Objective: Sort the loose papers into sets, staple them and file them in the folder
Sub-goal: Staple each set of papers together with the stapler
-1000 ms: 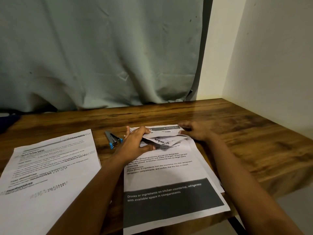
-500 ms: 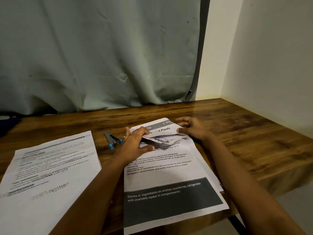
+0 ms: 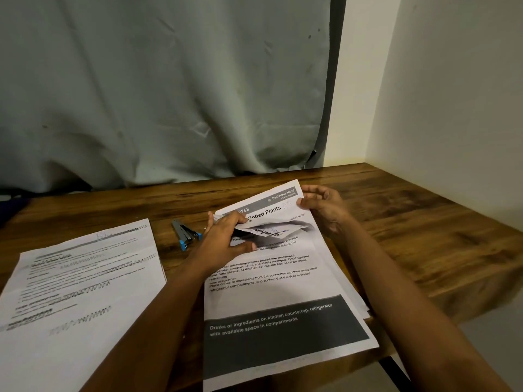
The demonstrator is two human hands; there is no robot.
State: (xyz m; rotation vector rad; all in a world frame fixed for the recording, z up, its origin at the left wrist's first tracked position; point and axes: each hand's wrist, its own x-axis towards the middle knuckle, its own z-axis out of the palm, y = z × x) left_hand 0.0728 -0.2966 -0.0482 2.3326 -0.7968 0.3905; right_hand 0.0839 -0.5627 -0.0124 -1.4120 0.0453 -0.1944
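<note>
A wooden table (image 3: pixel 410 222) stands against a grey curtain (image 3: pixel 169 89) and white wall (image 3: pixel 452 94).

On the bench (image 3: pixel 424 236), the left hand (image 3: pixel 223 241) grips the top sheet (image 3: pixel 268 290), its far end folded back. The right hand (image 3: pixel 325 209) touches the page beneath (image 3: pixel 264 206).
</note>
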